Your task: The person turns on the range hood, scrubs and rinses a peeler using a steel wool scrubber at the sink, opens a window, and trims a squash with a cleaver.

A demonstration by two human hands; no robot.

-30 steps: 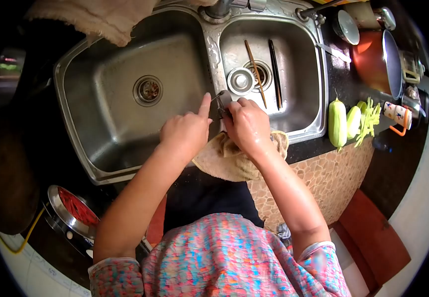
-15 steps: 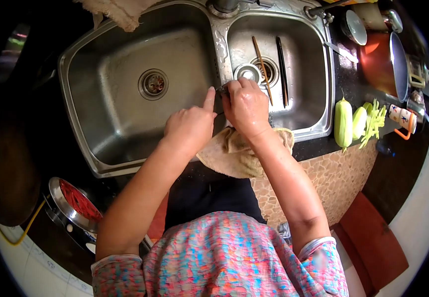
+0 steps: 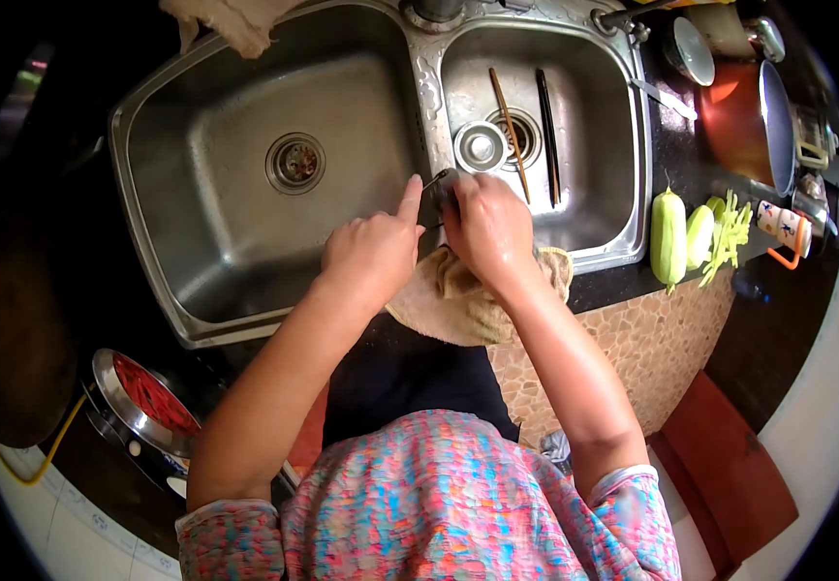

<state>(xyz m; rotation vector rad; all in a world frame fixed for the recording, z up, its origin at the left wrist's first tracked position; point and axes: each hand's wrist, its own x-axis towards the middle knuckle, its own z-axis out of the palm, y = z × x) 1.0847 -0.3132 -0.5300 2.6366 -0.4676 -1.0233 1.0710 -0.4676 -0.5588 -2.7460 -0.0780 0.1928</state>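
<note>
My left hand (image 3: 373,254) is over the front of the sink divider. Its index finger is stretched out against a small dark object (image 3: 436,184), and the other fingers are curled in. My right hand (image 3: 489,221), wet on its back, is closed around the same dark object, hiding most of it; a thin edge shows between the hands, but its kind cannot be made out. Just beyond the right hand, a small round metal strainer cup (image 3: 481,146) sits in the right basin. Under the wrists, a tan cloth (image 3: 458,305) drapes over the front edge.
The steel double sink (image 3: 153,232) has a brown chopstick (image 3: 510,131) and dark chopsticks (image 3: 547,140) in its right basin. On the right counter are a knife (image 3: 665,99), a pale green gourd (image 3: 669,240), cut strips (image 3: 727,242), a red pot (image 3: 737,121) and a mug (image 3: 784,225).
My right hand has shifted slightly toward me and turned, uncovering more of the metal strainer cup. The left hand has hardly moved, its index finger still extended.
</note>
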